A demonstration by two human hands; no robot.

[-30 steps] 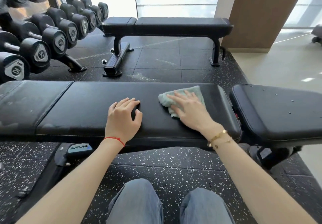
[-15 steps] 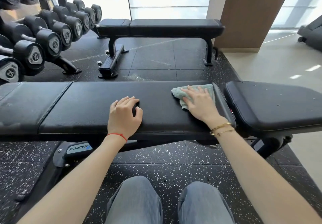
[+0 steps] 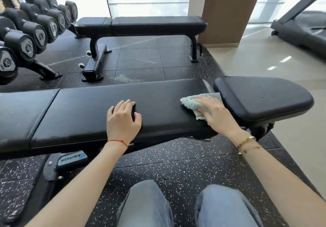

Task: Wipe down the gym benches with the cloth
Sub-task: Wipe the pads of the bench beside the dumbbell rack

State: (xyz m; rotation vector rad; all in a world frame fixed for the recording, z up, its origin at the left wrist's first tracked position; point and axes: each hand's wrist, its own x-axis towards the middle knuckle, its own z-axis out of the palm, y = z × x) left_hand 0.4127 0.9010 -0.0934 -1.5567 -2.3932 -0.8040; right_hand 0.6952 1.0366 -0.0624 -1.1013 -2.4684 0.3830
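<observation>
Cloth flat under a palm at the end of the nearest bench

2 knees (image 3: pixel 146 205) sit closest; past them the left hand (image 3: pixel 123 119) rests on the near bench (image 3: pixel 84 110), fingers loosely spread, while the right hand (image 3: pixel 214 113) presses straight fingers on the pale green cloth (image 3: pixel 191 103) at the pad's right end. Beyond stands another bench (image 3: pixel 155 23), dumbbells (image 3: pixel 35 30) left.

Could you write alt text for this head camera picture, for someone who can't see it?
A person's right hand presses a pale green cloth flat on a black gym bench, while the left hand rests beside it. Dumbbells line a rack behind.
</observation>
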